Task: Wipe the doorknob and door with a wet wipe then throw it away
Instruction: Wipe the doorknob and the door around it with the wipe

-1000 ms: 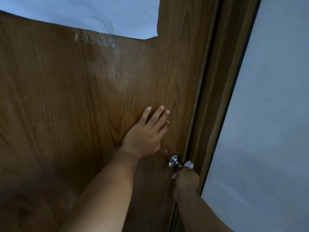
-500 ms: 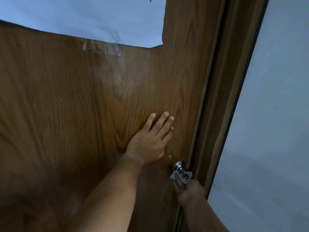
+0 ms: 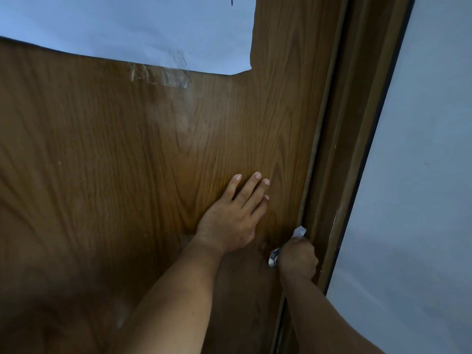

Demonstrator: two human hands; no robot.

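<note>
A brown wood-grain door (image 3: 127,175) fills most of the view. My left hand (image 3: 235,215) lies flat on it with fingers spread, just up and left of the knob. My right hand (image 3: 297,258) is wrapped over the silver doorknob (image 3: 273,257), of which only a sliver shows at the hand's left side. A corner of the white wet wipe (image 3: 299,231) sticks out above my right hand, against the door's edge.
A white paper sheet (image 3: 127,29) is taped across the top of the door, with clear tape (image 3: 161,76) at its lower edge. The brown door frame (image 3: 342,162) runs down the right, and a pale wall (image 3: 421,175) lies beyond it.
My right hand has moved up from below the knob and closed over it, so the knob is mostly covered. The wipe now shows above the hand. My left hand stays flat on the door.
</note>
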